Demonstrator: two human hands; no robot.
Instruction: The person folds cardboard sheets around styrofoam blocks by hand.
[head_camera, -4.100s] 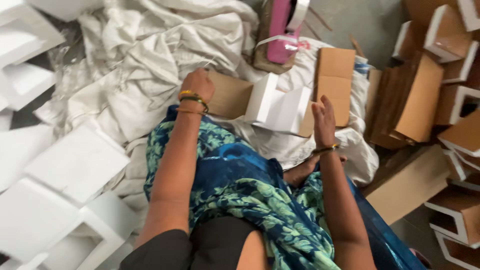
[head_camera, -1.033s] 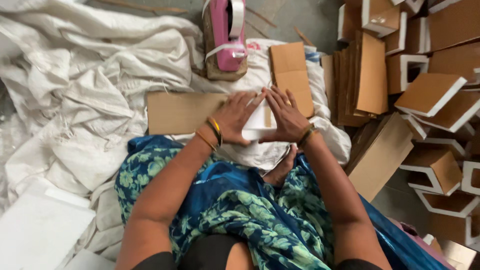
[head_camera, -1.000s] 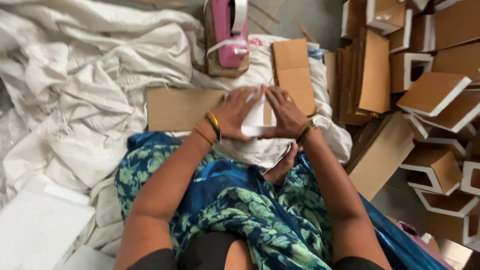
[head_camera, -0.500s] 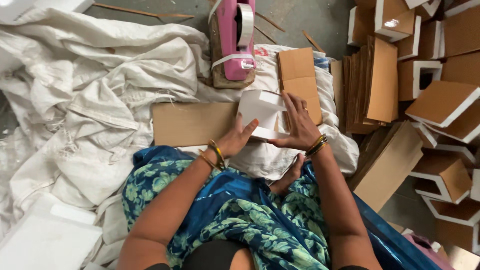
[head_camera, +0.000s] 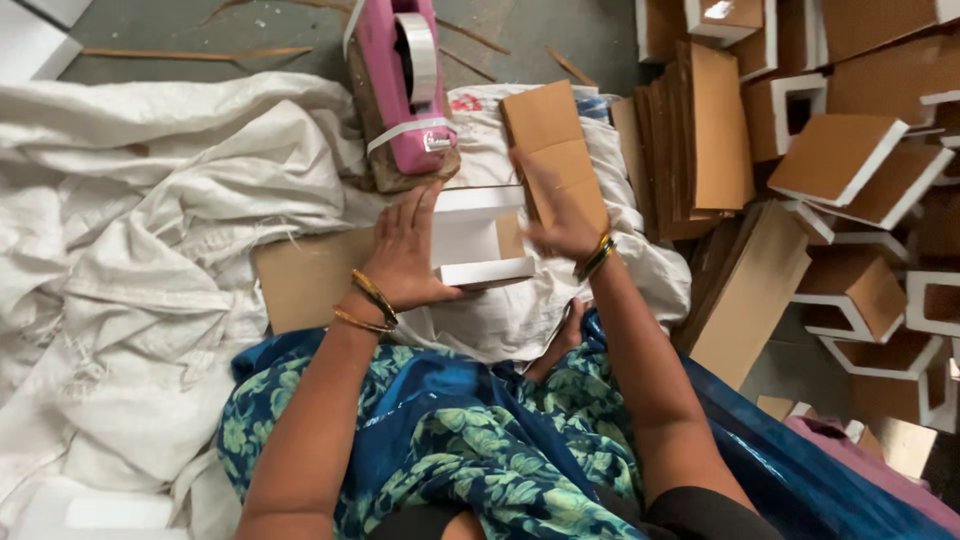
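Head view, left to right.

White woven sacks (head_camera: 150, 230) are lying crumpled across the left of the floor, reaching under the work area. A flat brown cardboard sheet (head_camera: 305, 275) is lying on the sacking, its right end running under the left wrist.

Left hand (head_camera: 405, 255) is resting palm down, fingers spread and extended, pressing on the left side of a small white box (head_camera: 480, 240). Two gold bangles are sitting at the wrist. The hand is flat against the box rather than curled around it.

The small white box is lying on the sacking in front of the lap, between the two hands. It is partly folded: white walls are standing up at the far and near edges, and a patch of brown card is showing inside at the right. Nothing else is visible inside it.

Just beyond the box, a pink tape dispenser (head_camera: 400, 85) is standing, carrying a roll of clear tape.

Right hand (head_camera: 560, 215) is blurred with motion at the box's right side, fingers extended and open over a folded brown card piece (head_camera: 555, 145). Whether it is touching the box, I cannot tell.

Far right: a stack of brown card sheets (head_camera: 700, 130) is standing on edge, and finished brown-and-white boxes (head_camera: 850, 160) are lying piled, open sides showing empty.
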